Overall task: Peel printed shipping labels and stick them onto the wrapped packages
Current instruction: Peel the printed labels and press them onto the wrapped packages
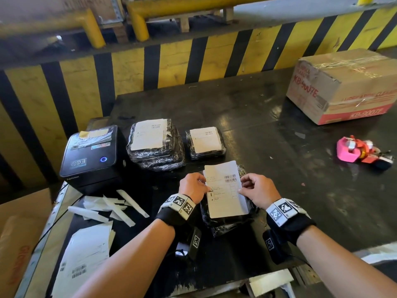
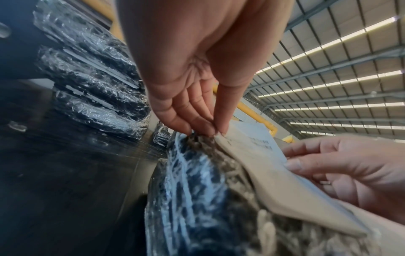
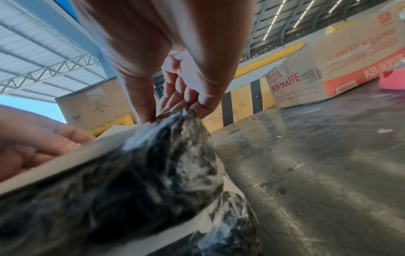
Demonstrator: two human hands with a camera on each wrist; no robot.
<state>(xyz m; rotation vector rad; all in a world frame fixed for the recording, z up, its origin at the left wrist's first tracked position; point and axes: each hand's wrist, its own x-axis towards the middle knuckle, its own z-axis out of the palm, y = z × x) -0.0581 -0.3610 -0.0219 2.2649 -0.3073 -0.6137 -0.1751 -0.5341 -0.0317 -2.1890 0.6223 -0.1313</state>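
Both grips, left hand (image 1: 194,186) & right hand (image 1: 258,190), pinch label (image 1: 225,190) edges (over wrapped pkg (image 1: 227,222)).

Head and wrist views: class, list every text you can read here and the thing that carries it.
"KB-9007E": cardboard box, in red.
"EGG", roughly: label printer; blurred.
Barcodes and small print: shipping label held by left hand and right hand over the wrapped package; too small to read.
Other labels: unreadable.

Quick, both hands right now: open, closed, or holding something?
Left hand: closed, pinching the left edge of the shipping label over the wrapped package.
Right hand: closed, grip on the same label's right edge.
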